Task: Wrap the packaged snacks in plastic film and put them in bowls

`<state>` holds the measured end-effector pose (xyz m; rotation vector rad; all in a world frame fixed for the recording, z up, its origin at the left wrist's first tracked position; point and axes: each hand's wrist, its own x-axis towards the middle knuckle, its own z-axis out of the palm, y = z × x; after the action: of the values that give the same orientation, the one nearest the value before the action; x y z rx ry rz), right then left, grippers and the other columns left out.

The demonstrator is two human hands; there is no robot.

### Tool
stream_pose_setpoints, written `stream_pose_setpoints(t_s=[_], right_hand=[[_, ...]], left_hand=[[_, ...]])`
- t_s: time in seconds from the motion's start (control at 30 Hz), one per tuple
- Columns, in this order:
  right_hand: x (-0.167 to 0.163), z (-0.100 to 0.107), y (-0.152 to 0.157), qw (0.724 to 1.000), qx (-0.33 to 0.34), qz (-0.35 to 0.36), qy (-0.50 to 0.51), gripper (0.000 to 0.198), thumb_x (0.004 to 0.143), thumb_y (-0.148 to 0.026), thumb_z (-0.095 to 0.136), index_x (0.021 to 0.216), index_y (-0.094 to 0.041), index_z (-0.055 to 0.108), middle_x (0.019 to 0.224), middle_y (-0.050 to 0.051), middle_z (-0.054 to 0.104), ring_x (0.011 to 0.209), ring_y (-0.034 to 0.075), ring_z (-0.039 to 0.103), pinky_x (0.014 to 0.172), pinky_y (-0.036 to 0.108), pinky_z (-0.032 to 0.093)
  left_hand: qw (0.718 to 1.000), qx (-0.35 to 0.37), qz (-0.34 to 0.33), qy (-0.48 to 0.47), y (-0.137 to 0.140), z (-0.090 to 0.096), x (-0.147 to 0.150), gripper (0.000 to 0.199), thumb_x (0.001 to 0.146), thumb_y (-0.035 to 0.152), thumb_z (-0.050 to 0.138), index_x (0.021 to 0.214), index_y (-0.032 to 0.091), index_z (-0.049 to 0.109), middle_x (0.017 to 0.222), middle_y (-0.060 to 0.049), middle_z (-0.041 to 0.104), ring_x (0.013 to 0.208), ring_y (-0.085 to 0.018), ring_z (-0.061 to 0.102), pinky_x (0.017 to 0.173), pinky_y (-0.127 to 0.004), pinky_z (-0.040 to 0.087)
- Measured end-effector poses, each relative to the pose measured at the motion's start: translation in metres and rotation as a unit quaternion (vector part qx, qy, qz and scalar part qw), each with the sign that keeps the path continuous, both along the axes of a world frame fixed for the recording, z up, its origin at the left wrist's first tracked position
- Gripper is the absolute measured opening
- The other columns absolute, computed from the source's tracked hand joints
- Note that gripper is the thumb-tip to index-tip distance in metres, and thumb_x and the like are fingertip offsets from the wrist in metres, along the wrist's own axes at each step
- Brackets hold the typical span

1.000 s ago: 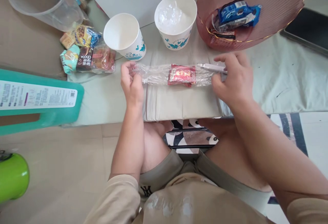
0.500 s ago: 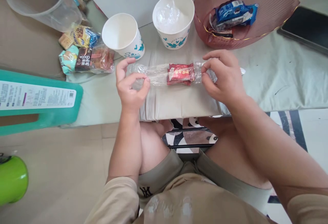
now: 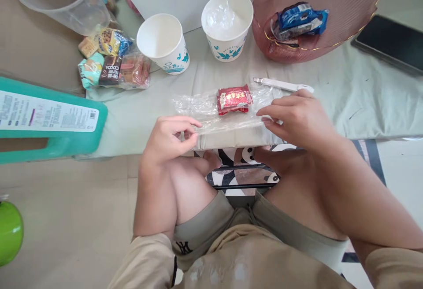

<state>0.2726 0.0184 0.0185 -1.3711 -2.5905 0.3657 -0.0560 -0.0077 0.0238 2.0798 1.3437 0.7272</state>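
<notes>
Clear plastic film (image 3: 198, 110) lies spread on the cloth-covered table. On its middle rests a small red packet with gold lettering (image 3: 234, 98). My left hand (image 3: 173, 137) pinches the film's near left edge between thumb and fingers. My right hand (image 3: 294, 115) has its fingers closed on the near right part of the film; the exact grip is partly hidden. Just beyond the right hand lies a slim white tool with a metal tip (image 3: 284, 85), which looks like a craft knife.
Two paper cups, one bare inside (image 3: 164, 44) and one with crumpled film (image 3: 228, 44), stand behind. A pink bowl (image 3: 346, 16) holds blue wrappers; a phone (image 3: 390, 42) lies right. Wrapped snacks (image 3: 124, 71), a clear tub (image 3: 95, 16) and a green container (image 3: 95, 137) are left.
Both hands have come down toward the near table edge, drawing the film's near side with them. The film no longer covers the red packet, and the white tool is now in plain view.
</notes>
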Motion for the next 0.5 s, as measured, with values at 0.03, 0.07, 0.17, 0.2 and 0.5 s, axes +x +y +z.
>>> stream_pose_setpoints(t_s=[0.03,0.07,0.17,0.2,0.5], right_hand=[[0.000,0.003,-0.002,0.999,-0.049,0.006,-0.008,0.028,0.095,-0.035,0.055,0.107,-0.025,0.078,0.080,0.005,0.077,0.078,0.022,0.070,0.076,0.036,0.040],[-0.001,0.005,-0.004,0.994,-0.104,0.010,-0.017,0.033,0.095,-0.041,0.056,0.114,-0.025,0.078,0.082,0.004,0.079,0.077,0.023,0.071,0.073,0.035,0.040],[-0.007,0.009,-0.004,0.976,-0.208,-0.022,-0.068,0.046,0.098,-0.051,0.049,0.127,-0.025,0.074,0.086,0.005,0.082,0.078,0.027,0.072,0.065,0.035,0.039],[-0.010,0.009,-0.004,0.973,-0.208,-0.043,-0.089,0.050,0.099,-0.050,0.045,0.133,-0.025,0.072,0.089,0.006,0.082,0.080,0.029,0.073,0.064,0.036,0.038],[-0.026,-0.003,0.005,0.977,-0.053,-0.202,0.051,0.062,0.095,-0.036,0.053,0.154,-0.015,0.051,0.095,0.011,0.081,0.080,0.030,0.073,0.075,0.044,0.053]], left_hand=[[0.997,-0.065,-0.015,0.024,-0.001,0.003,-0.001,0.018,0.077,0.021,0.067,0.059,0.020,0.069,0.089,-0.001,0.084,0.047,-0.007,0.053,0.048,-0.024,0.044],[0.990,-0.131,-0.032,0.047,-0.001,0.006,-0.001,0.018,0.079,0.025,0.068,0.062,0.021,0.072,0.087,-0.001,0.083,0.047,-0.007,0.054,0.049,-0.024,0.045],[0.966,-0.237,-0.035,0.098,0.002,0.014,0.003,0.023,0.085,0.039,0.067,0.073,0.023,0.080,0.066,0.002,0.076,0.050,-0.012,0.060,0.052,-0.025,0.047],[0.968,-0.224,-0.007,0.114,0.004,0.017,0.006,0.025,0.087,0.041,0.066,0.077,0.023,0.081,0.063,0.002,0.074,0.053,-0.013,0.062,0.055,-0.025,0.048],[0.966,0.044,0.211,0.142,0.038,-0.005,0.042,0.050,0.085,0.027,0.071,0.135,0.023,0.070,0.134,-0.008,0.076,0.115,-0.026,0.074,0.106,-0.039,0.059]])
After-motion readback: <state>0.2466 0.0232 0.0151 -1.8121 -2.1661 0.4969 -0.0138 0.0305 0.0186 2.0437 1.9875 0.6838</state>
